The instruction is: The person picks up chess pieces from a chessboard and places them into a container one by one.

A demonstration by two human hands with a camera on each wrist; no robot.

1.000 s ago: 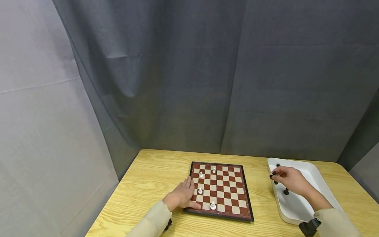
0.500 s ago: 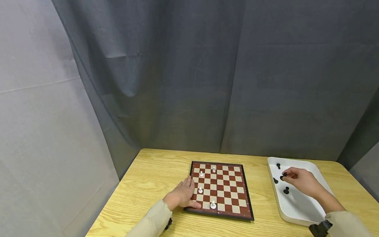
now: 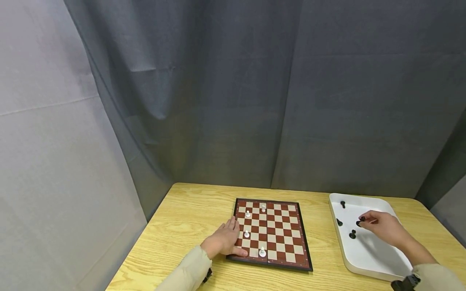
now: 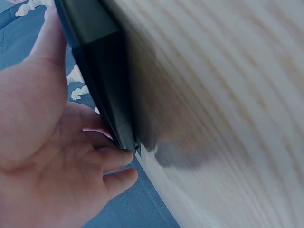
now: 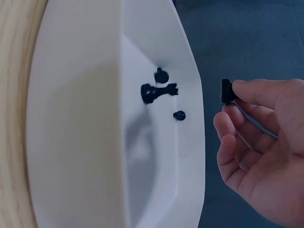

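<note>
My left hand (image 3: 226, 237) rests along the left edge of a red-and-cream chessboard (image 3: 287, 226), fingers extended and thumb over the near corner. In the left wrist view the palm and fingers lie against the board's dark side (image 4: 102, 76). Several white chess pieces (image 3: 262, 252) stand on the board's left half. Thumb and fingers of my right hand (image 3: 386, 228) pinch a black chess piece (image 5: 227, 91) above the white tray (image 3: 367, 258); its round base shows, its upper part is mostly hidden by the fingers. In the tray lie a black rook (image 5: 159, 92) and two smaller black pieces.
The tray stands to the right of the board, its raised rim facing the board across a strip of wooden table (image 3: 320, 242). Dark grey curtains (image 3: 233, 121) hang behind the table, and a pale one (image 3: 65, 161) hangs at the left.
My right hand has moved rightward from the tray's left rim to over its middle, carrying the black chess piece. The left hand and the white pieces stay put.
</note>
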